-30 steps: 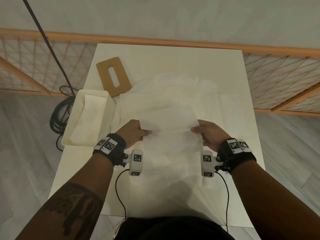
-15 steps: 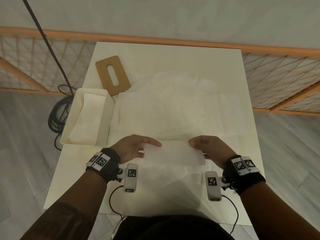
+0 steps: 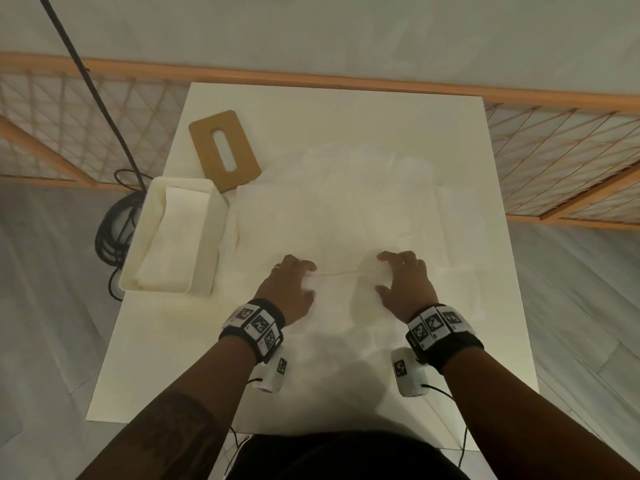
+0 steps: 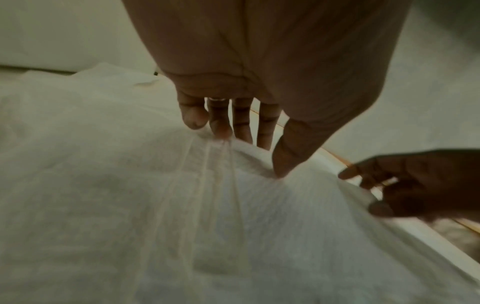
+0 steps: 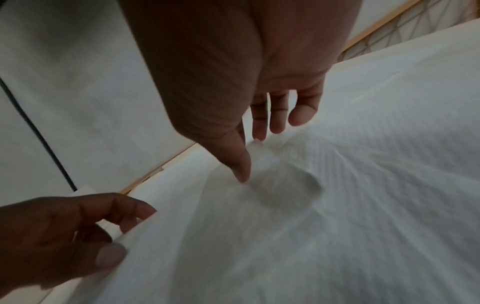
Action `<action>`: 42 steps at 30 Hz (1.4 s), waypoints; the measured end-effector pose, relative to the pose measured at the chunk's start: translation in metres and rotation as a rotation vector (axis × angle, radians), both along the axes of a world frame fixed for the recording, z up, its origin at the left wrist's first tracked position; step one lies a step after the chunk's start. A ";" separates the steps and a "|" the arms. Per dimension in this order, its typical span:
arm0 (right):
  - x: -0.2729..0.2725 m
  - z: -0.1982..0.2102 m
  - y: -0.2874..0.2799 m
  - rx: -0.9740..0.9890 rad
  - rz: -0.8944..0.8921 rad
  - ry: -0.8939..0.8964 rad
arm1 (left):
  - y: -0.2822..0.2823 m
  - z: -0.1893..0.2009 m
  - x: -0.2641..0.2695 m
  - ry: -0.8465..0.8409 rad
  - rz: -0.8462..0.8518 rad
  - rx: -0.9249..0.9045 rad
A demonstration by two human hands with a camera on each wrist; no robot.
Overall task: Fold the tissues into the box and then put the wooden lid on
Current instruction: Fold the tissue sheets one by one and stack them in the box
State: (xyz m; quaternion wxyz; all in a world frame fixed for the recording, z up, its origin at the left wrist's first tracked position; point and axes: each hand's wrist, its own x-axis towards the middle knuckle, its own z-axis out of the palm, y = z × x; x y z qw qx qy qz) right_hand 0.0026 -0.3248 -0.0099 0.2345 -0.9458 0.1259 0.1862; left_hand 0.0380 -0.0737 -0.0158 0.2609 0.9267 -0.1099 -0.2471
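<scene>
A folded white tissue (image 3: 341, 289) lies on the spread sheets of tissue (image 3: 346, 209) in the middle of the white table (image 3: 346, 109). My left hand (image 3: 292, 282) presses its left end with spread fingers (image 4: 221, 123). My right hand (image 3: 401, 282) presses the right end the same way, fingertips (image 5: 259, 131) down on the paper. Neither hand grips anything. The white box (image 3: 211, 244) stands at the table's left edge with folded tissue (image 3: 173, 244) inside. The wooden lid (image 3: 207, 147) with its slot lies flat behind the box.
A coiled black cable (image 3: 114, 230) lies on the floor left of the box, and one cable runs up past the table's corner. A wooden lattice fence (image 3: 554, 161) stands behind and to both sides of the table. Bare tabletop (image 3: 156, 358) shows near me.
Both hands brought the tissue they pinched in the air down toward me onto the table. They have let go of its ends and now press it flat.
</scene>
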 end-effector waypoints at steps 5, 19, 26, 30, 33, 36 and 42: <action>0.047 0.008 0.016 0.127 -0.028 -0.131 | -0.007 -0.001 0.006 -0.109 -0.108 0.138; 0.106 0.016 0.025 0.004 -0.189 0.014 | -0.003 0.008 0.034 -0.146 0.285 0.070; 0.077 0.048 0.018 0.141 -0.134 -0.268 | -0.008 0.034 0.070 0.007 0.417 -0.271; 0.056 0.063 0.010 0.218 -0.021 -0.363 | -0.025 0.056 0.092 0.183 0.409 -0.431; 0.046 0.076 0.002 0.324 0.085 -0.441 | -0.033 0.066 0.102 0.288 0.406 -0.533; 0.041 0.085 -0.009 0.360 0.205 -0.512 | -0.036 0.073 0.105 0.423 0.472 -0.501; 0.031 0.088 -0.027 0.484 0.169 -0.526 | -0.027 0.084 0.074 0.674 0.607 -0.708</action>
